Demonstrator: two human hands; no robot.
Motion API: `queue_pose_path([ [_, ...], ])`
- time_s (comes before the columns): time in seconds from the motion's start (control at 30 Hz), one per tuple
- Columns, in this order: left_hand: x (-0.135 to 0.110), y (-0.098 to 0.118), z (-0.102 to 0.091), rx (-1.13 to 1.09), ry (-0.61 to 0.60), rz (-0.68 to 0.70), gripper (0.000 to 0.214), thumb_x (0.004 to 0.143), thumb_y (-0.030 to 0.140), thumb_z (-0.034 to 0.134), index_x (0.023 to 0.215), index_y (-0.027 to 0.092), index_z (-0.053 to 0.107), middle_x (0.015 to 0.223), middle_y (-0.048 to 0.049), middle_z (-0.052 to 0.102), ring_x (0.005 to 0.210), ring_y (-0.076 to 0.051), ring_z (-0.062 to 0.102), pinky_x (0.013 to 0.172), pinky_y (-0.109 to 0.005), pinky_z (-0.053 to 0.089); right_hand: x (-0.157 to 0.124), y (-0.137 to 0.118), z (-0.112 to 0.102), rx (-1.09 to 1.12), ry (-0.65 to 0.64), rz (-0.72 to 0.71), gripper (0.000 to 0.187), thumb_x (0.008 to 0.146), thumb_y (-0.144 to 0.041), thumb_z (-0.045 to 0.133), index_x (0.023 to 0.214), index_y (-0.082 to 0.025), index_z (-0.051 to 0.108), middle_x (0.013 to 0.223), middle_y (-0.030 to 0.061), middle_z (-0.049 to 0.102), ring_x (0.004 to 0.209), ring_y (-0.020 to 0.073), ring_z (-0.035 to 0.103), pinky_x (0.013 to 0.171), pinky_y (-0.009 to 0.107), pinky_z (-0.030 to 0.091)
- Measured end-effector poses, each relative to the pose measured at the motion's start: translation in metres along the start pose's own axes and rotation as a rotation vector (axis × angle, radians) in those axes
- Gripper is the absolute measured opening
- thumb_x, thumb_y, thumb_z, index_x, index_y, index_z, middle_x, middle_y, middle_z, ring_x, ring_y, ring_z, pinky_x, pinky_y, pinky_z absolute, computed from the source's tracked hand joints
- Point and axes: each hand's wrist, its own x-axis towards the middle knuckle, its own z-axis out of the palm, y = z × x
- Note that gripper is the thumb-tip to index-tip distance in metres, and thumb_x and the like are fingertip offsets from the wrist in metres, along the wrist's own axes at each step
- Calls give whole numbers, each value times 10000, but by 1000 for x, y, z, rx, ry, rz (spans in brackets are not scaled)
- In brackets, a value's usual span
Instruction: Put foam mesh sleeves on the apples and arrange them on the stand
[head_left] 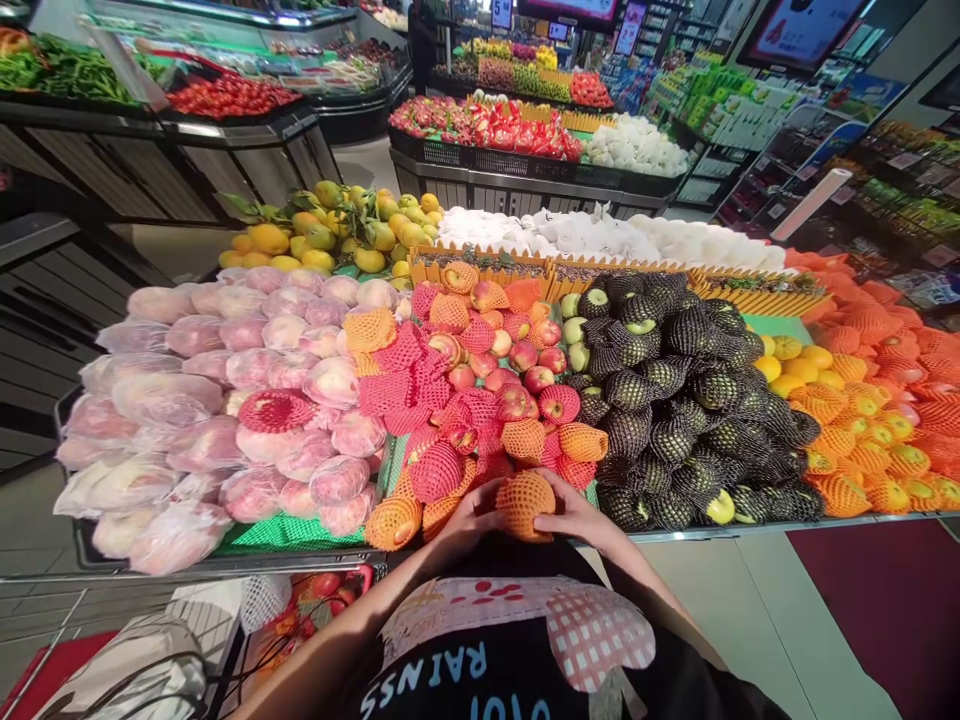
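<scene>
Both my hands close around one fruit wrapped in an orange foam net [524, 503], held at the front edge of the display stand [750, 529]. My left hand [466, 519] grips its left side, fingers curled. My right hand [577, 511] covers its right side and top. Just behind lies a heap of peaches in red and orange nets [480, 395]. Bagged pink peaches [225, 400] lie to the left, fruit in black nets [675, 400] to the right.
A cart with a crate of red fruit [315, 600] and a white bag [135, 670] stands at lower left. Orange-netted fruit [885, 400] fills the far right. Yellow citrus [330, 235], white-wrapped fruit [600, 235] and other produce stands lie behind. Tiled floor runs at right.
</scene>
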Motion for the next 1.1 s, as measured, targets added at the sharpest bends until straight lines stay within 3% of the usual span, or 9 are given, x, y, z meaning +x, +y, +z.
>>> queue_pose_path([
  [0.07,-1,10,7,32,51,-14,705,678,462,854,1302,207,648,1292,-142,679,1221,-360,610,1082,-518,452,1,6,5,14,69,-2,669,622,-454,902,1194,-274,607,1151,33,675,1097,250,629,1011,403,462],
  [0.17,-2,23,14,212,237,68,574,729,537,799,1192,207,725,1321,-138,622,1249,-334,573,1090,-488,449,4,16,11,71,157,-10,575,627,-426,898,1103,-280,609,1040,9,679,990,227,650,934,382,499],
  [0.27,-3,31,18,373,331,168,414,757,538,777,957,176,771,1159,-112,641,1129,-272,603,1012,-413,493,3,26,13,122,229,-12,591,588,-348,923,1074,-294,591,1015,-6,683,970,214,653,911,368,509],
  [0.4,-1,28,19,203,300,44,503,668,589,827,891,164,675,939,-49,638,880,-188,611,761,-307,529,-2,33,8,213,228,1,589,571,-317,931,1043,-291,580,983,-18,697,924,191,665,850,326,514],
  [0.5,3,23,18,73,278,-32,569,645,612,833,915,161,616,831,-7,604,752,-135,560,665,-252,471,-5,34,5,257,134,4,516,601,-323,920,992,-270,589,898,-32,695,831,166,669,790,302,508],
  [0.6,6,22,18,40,264,-39,577,649,623,825,901,167,577,731,38,536,634,-90,470,579,-221,382,-8,33,9,320,135,7,504,584,-330,920,997,-267,638,940,-8,716,869,192,683,821,330,519],
  [0.8,2,24,25,110,229,-13,560,712,663,756,926,198,528,789,38,531,673,-104,484,589,-226,387,-11,28,27,569,104,56,501,625,-486,850,1060,-282,704,1114,67,747,1138,319,666,1004,489,501],
  [1.0,4,22,27,98,178,28,526,800,701,644,896,205,498,645,73,454,569,-89,420,549,-223,347,-3,21,21,588,156,53,497,563,-291,843,1038,-227,714,1088,76,775,1160,323,668,1051,504,482],
  [1.1,3,23,22,63,177,46,521,790,688,668,847,195,509,617,78,440,527,-72,388,523,-218,320,1,17,24,591,146,59,456,595,-312,824,1030,-232,712,1088,74,776,1163,319,668,1046,504,487],
])
